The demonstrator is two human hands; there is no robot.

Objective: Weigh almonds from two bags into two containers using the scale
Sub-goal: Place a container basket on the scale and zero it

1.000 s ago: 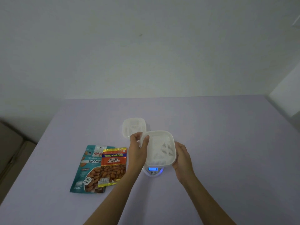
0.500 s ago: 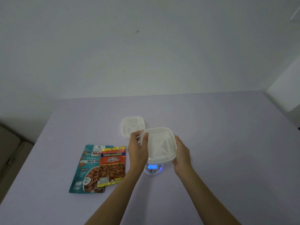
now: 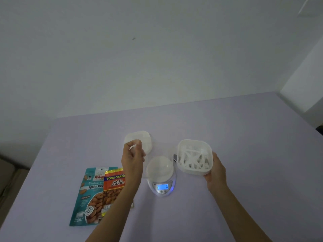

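The orange almond bag (image 3: pixel 114 186) is lying overlapping the teal almond bag (image 3: pixel 87 194) nearest, the lit scale (image 3: pixel 161 179) is sitting beyond, the right hand (image 3: pixel 215 173) is gripping the tilted slotted container (image 3: pixel 194 157) beside the scale, and the blurred left hand (image 3: pixel 132 158), its fingers curled and its grip unclear, is hovering before the second container (image 3: pixel 141 137).

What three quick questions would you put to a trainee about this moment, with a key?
1. True or false: the slotted white basket rests on the kitchen scale.
2. Which hand grips the basket? A) the left B) the right C) both
3. Fill in: the scale's blue display reads ___.
Key: 1 false, the right hand holds it up to the right of the scale; 2 B; 3 0.
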